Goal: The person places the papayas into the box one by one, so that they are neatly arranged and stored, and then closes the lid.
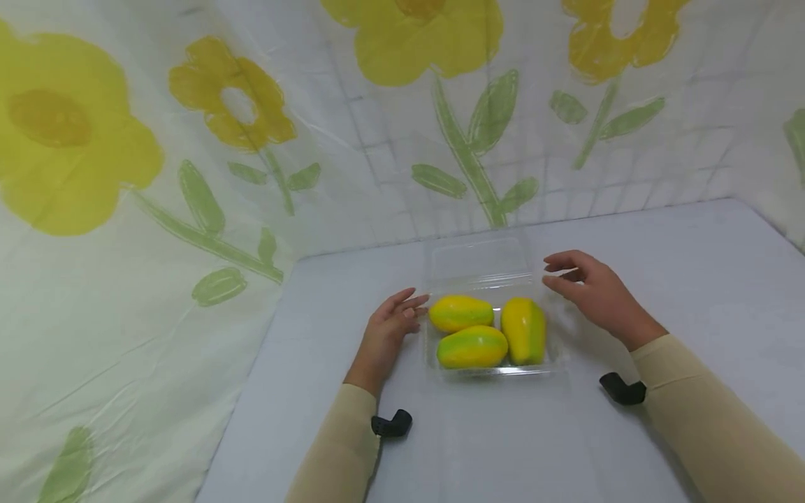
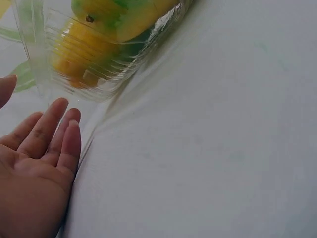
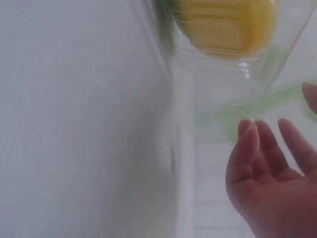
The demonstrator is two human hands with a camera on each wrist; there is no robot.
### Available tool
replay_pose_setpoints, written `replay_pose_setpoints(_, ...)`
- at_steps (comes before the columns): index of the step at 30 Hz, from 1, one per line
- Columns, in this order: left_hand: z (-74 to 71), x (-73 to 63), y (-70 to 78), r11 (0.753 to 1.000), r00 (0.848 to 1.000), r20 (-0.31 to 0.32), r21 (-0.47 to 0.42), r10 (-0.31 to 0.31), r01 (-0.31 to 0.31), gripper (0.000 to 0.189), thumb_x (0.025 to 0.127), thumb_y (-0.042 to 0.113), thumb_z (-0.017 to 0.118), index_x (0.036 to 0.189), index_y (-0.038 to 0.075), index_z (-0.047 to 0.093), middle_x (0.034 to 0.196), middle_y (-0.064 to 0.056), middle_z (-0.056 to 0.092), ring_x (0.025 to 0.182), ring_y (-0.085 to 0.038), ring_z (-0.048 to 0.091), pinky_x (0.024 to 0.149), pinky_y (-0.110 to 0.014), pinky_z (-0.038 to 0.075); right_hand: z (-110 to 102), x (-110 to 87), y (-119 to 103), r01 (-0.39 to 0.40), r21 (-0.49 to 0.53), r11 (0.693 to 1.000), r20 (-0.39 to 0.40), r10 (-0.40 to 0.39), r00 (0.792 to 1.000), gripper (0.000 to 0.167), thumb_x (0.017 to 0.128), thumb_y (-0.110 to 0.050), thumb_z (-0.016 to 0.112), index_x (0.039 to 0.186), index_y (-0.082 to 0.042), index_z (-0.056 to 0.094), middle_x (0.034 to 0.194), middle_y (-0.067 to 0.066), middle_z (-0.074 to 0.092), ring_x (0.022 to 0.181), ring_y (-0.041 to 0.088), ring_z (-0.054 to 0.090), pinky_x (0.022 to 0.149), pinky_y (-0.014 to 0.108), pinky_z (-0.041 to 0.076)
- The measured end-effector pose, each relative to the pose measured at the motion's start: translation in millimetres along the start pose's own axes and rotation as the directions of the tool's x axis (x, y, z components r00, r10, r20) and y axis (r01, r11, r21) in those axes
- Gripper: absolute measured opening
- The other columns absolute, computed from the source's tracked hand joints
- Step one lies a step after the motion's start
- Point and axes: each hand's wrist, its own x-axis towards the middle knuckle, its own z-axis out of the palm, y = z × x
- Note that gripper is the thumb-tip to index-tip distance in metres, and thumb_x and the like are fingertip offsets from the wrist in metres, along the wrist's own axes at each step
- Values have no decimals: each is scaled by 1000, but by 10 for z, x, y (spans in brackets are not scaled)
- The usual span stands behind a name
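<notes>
A clear plastic clamshell box (image 1: pixel 497 372) lies on the table with its lid (image 1: pixel 481 258) folded back, away from me. Inside are three yellow-green papayas: the upper left papaya (image 1: pixel 461 312), the lower left papaya (image 1: pixel 472 347) and the upright-lying right papaya (image 1: pixel 523 331). Beside the box's left wall is my left hand (image 1: pixel 388 335), fingers loosely extended toward the rim and holding nothing. My right hand (image 1: pixel 597 290) hovers off the box's back right side, fingers gently bent and free of any object. Both wrist views show a gap between fingertips and box.
The white table (image 1: pixel 352 279) meets a hanging cloth (image 1: pixel 377 175) printed with yellow flowers along its back and left edges. A black wrist mount (image 1: pixel 393 423) sits on the left sleeve, and another black mount (image 1: pixel 622 388) on the right one.
</notes>
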Motion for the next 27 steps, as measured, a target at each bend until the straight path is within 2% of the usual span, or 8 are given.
replay_pose_setpoints(2,8,13,14,998,1000,-9,-51,-23,23,56,112,23,60,162,2,46,151,-11,64,137,-30,60,110,-39,49,10,42,60,-75,115,990,39,71,997,63,112,-43,62,159,-4,48,151,18,55,129,37,58,98,41,56)
replay_pose_setpoints(5,45,49,28,995,998,-6,-89,-55,55,56,112,23,61,162,3,47,151,-11,64,138,-29,60,113,-37,47,26,84,155,-183,257,949,104,161,982,67,112,-46,59,163,-6,43,156,18,50,132,35,57,95,27,56)
replay_pose_setpoints(8,82,99,32,993,997,2,-87,-82,82,59,111,27,64,162,5,48,150,-9,65,139,-26,60,115,-37,45,44,109,256,-231,355,906,154,187,970,65,113,-44,58,162,-4,46,162,18,46,133,31,56,96,22,54)
replay_pose_setpoints(12,101,137,39,992,995,-8,-82,-96,95,60,108,29,67,161,5,50,146,-11,67,136,-27,62,116,-38,44,93,124,372,-235,445,864,200,160,967,60,114,-36,59,162,-1,46,161,17,47,128,26,57,97,24,53)
replay_pose_setpoints(16,95,144,45,992,995,-15,-84,-95,94,57,108,26,68,158,3,52,141,-13,69,135,-27,63,116,-36,44,130,124,428,-229,499,836,214,137,967,62,113,-29,62,166,-5,41,151,15,57,124,23,58,97,27,55)
replay_pose_setpoints(22,100,162,22,993,999,-9,-110,-36,35,54,110,20,66,158,0,52,142,-18,68,136,-30,62,115,-37,45,122,134,434,-202,514,833,198,114,974,64,111,-29,67,166,-9,42,147,16,59,124,23,59,97,27,55)
replay_pose_setpoints(27,104,159,-5,994,1000,-17,-111,-20,18,54,110,18,66,159,1,51,141,-18,68,135,-30,62,115,-37,45,124,146,432,-203,513,834,193,118,974,68,109,-26,70,168,-11,39,148,19,55,124,24,60,97,27,55)
